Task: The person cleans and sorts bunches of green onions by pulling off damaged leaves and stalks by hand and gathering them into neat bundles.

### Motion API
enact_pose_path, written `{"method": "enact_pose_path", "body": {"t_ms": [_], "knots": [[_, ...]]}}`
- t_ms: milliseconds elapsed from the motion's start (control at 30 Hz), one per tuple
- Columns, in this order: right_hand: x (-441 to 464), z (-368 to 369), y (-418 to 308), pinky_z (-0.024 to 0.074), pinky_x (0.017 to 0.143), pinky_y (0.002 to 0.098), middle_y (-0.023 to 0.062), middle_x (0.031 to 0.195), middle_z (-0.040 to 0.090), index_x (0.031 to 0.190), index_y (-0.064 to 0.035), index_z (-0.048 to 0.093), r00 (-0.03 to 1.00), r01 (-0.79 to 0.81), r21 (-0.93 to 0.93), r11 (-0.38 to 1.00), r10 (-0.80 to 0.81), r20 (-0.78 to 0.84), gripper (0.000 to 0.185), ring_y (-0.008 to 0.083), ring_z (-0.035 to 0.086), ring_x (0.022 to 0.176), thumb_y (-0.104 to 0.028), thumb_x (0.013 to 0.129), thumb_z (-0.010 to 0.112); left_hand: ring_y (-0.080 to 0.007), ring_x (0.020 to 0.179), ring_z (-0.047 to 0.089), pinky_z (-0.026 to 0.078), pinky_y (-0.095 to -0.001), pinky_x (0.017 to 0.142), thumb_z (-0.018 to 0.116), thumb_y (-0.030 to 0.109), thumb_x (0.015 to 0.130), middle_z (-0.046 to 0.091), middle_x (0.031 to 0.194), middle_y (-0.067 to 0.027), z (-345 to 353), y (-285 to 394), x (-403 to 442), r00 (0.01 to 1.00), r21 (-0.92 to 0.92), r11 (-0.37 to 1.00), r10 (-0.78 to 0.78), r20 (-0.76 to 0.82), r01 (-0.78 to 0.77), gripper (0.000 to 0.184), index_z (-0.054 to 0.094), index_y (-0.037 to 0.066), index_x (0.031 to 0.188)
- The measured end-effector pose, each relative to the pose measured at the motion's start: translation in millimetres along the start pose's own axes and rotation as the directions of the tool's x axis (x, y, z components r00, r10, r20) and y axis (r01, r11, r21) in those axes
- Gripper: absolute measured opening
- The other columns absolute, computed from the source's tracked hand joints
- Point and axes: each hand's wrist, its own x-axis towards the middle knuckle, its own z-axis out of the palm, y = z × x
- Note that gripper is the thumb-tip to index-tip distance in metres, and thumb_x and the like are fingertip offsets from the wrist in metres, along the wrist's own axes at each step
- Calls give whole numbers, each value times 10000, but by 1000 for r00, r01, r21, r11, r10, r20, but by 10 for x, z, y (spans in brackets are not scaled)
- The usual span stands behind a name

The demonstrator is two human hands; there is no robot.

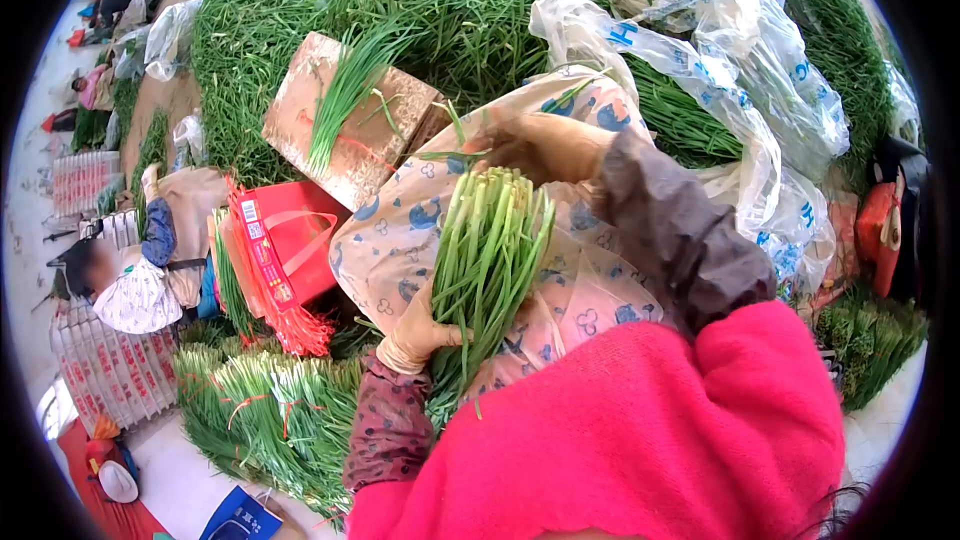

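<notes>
the left hand (412, 336) is wrapped around the leafy half of a thick bunch of green stalks (495, 245), thumb laid across the front, a hold that looks firm enough to keep the stems together without crushing them. the bunch lies on the patterned apron (385, 250) over the lap, its pale stem ends pointing to the apron's far edge and its leaves running back to the edge by the pink sweater (610, 430). the right hand (560, 145) is just beyond the stem ends; it is blurred, so whether it grasps a loose leaf or nothing cannot be told. for neat work, the left hand does best kept low and steady while the right handles stray pieces singly, and the uneven stem ends want levelling rather than a harder squeeze. a smaller bunch (348, 95) lies across the block (290, 105), stem ends close to its near left edge, leaves overhanging its far right edge, and is better left undisturbed there.
</notes>
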Motion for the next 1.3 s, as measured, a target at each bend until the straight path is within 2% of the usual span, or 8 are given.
{"method": "enact_pose_path", "body": {"t_ms": [67,133,333,433,567,667,900,1300], "knots": [[-204,116,-18,490,871,327,116,1163,612,1289,-45,517,998,31,-22,999,-30,52,525,192,593,1037,-440,943,515,-169,1100,535,407,-313,971,876,207,594,581,1209,-71,38,-34,-46,992,21,1000,-19,-125,22,919,405,-11,1352],[-339,248,5,456,886,299,98,1115,618,1257,-54,551,940,315,-677,665,-319,124,521,157,574,984,-442,911,575,-182,1045,568,442,-311,926,838,266,671,598,1173,-88,19,-177,-129,964,112,988,-75,-256,106,816,432,-18,1320],[-378,247,252,456,847,246,68,1058,623,1210,-50,595,940,299,-343,891,-337,-56,363,90,551,943,-209,888,647,-157,929,584,483,-282,826,680,338,854,605,1117,-88,253,-299,-81,849,-55,998,6,-528,-41,599,466,-21,1284],[-436,304,188,494,816,275,94,1040,654,1002,-35,677,767,289,-657,696,-579,-276,195,135,605,917,-117,827,698,-134,913,576,481,-265,796,635,278,895,615,1065,-68,295,-300,-93,833,-62,996,23,-553,-68,465,515,-17,1234],[-570,412,100,501,849,331,144,1125,637,957,1,666,667,486,-820,303,-734,124,223,264,625,1012,-139,793,722,-119,860,561,472,-255,759,647,267,888,616,1025,-49,335,-220,-47,807,122,986,161,-568,-110,436,543,-22,1198],[-613,606,32,461,927,410,146,1246,560,1006,-50,668,864,176,-974,142,-497,83,306,339,557,1105,-230,765,725,-134,906,564,466,-268,810,681,288,860,612,1051,-58,360,-172,-84,804,177,980,178,-568,-92,512,516,-21,1234],[-512,565,264,422,973,423,152,1363,462,1055,-118,659,784,376,-903,209,-591,190,338,359,464,1215,-207,738,735,-216,1188,473,376,-345,1011,910,370,559,484,1303,-116,253,-328,-186,931,58,982,186,-313,-177,1094,315,-8,1396],[-376,525,290,434,966,428,126,1360,458,1005,-92,666,769,231,-944,-236,-549,326,281,353,467,1211,-235,766,702,-188,1149,525,414,-342,999,909,262,581,541,1274,-94,384,-229,-113,931,16,996,85,-356,-85,1013,355,7,1390]]}}
